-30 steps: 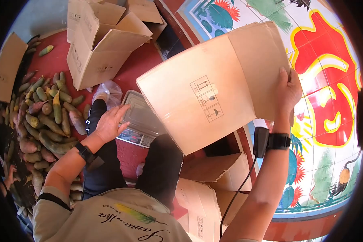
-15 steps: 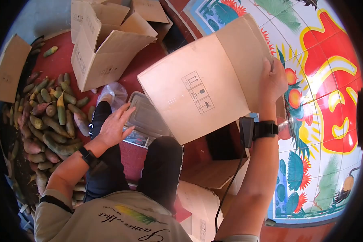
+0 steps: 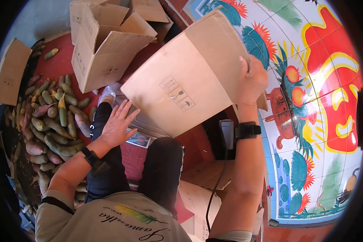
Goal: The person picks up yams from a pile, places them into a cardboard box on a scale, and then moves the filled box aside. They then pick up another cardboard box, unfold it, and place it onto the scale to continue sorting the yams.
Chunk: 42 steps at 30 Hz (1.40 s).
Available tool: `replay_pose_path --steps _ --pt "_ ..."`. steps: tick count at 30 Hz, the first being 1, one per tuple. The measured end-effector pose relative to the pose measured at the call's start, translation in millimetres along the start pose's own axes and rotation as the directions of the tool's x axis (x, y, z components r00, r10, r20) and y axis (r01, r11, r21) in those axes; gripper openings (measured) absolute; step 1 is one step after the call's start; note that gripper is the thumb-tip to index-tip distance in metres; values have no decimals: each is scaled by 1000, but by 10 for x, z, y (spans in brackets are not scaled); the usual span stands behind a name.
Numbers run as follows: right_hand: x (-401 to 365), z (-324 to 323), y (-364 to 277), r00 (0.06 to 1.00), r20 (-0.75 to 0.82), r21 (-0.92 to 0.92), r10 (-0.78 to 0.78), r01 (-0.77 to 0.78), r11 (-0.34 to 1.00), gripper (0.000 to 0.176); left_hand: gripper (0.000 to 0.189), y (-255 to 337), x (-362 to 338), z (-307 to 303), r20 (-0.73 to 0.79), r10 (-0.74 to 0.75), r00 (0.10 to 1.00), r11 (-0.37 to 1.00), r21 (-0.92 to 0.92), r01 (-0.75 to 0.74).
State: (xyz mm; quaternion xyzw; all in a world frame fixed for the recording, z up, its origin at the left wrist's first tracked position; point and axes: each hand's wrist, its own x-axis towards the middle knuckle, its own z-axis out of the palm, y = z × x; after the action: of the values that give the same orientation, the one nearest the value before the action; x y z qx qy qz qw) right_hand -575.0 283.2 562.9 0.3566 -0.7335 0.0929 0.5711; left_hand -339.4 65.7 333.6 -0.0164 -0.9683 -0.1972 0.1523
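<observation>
Here — R hand (image 3: 252,78) gripping carton (image 3: 185,74), "SKINCOOL" tee (image 3: 117,226)

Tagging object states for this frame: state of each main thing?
held carton: tilted, flap folded out
right hand: closed on held carton's flap
left hand: open, spread
standing carton: top flaps open
root vegetables: heaped loose
plastic bag: crumpled
grey tray: partly hidden

Looked like a produce-packing spot: root vegetables (image 3: 58,131) lay heaped left, a printed cardboard box (image 3: 185,74) loomed near, open cartons (image 3: 113,58) stood farther off, a tiled mural (image 3: 306,97) blazed right!
</observation>
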Motion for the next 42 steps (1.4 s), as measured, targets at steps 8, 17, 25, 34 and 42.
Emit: replay_pose_path --steps 8,17,25,34,42 --pt "-283 -55 -322 994 26 137 -102 97 986 24 64 21 84 197 273 -54 960 999 23 49" --pt "-488 -277 -634 992 41 325 -122 103 940 28 64 42 150 270 439 -87 894 995 84 55" --pt "-875 -360 -998 977 134 475 -164 82 876 27 62 -4 150 331 490 -181 853 983 107 147" --pt "-1091 -577 -1227 936 306 506 -176 -3 863 32 40 -43 90 262 489 -158 858 980 184 76" --pt "-1193 -760 -1230 955 287 418 -79 -51 907 42 35 -104 -44 234 385 -77 920 972 235 -17"
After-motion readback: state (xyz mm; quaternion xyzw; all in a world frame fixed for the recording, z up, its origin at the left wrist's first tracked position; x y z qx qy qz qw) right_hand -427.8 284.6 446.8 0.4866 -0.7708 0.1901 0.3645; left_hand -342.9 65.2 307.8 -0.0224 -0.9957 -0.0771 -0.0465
